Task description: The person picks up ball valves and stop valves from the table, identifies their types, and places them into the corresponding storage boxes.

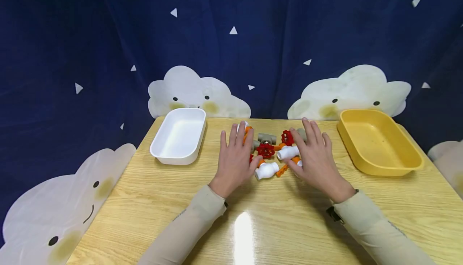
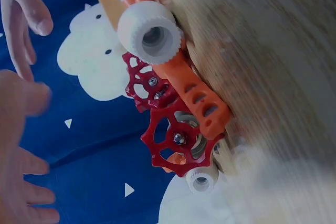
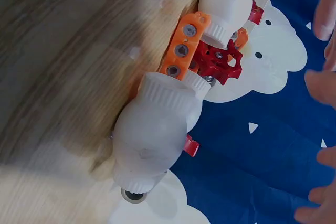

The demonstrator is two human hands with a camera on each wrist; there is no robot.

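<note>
Spreading above the table, the left hand (image 1: 235,162) and the right hand (image 1: 320,164) are both unclenched and free of any grasp, fingers extended forward and thumbs pointing inward. Between and partly beneath them lies a cluster of valves (image 1: 266,151), crowded together near the middle of the wooden table (image 1: 285,225). Nearest the person in that cluster is a white valve (image 1: 267,170), just beside the left thumb; another white valve (image 1: 288,153) sits closer to the right hand. Behind the nearest one are a red handwheel (image 1: 265,150) and a grey valve body (image 1: 267,138), while an orange lever (image 2: 202,98) overlaps red wheels in the left wrist view. Farther out, a white tray (image 1: 177,159) stands to the left and a yellow tray (image 1: 383,171) to the right, both well apart from the valves. Behind the table hangs a dark blue curtain (image 1: 253,0) with white triangles and smiling clouds.
</note>
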